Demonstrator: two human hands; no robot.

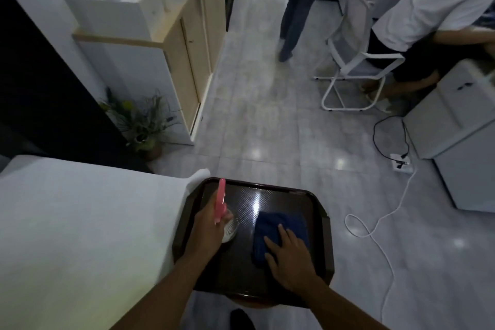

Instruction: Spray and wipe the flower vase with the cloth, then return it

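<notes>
A dark brown tray [318, 203] sits in front of me beside a white bed. My left hand [207, 230] is closed around a spray bottle [221, 199] with a pink head and a clear body, held over the tray's left side. A dark blue cloth [284, 222] lies on the tray's right side, and my right hand [290, 257] rests on it with fingers spread. The flower vase [152, 151], a small brown pot with green plants, stands on the floor by the cabinet, far left of the tray.
The white bed [80, 236] fills the left. A wooden cabinet [187, 61] stands behind the vase. A white cable [380, 225] and power strip [400, 163] lie on the floor at right. A person walks away ahead; another sits on a white chair [356, 67].
</notes>
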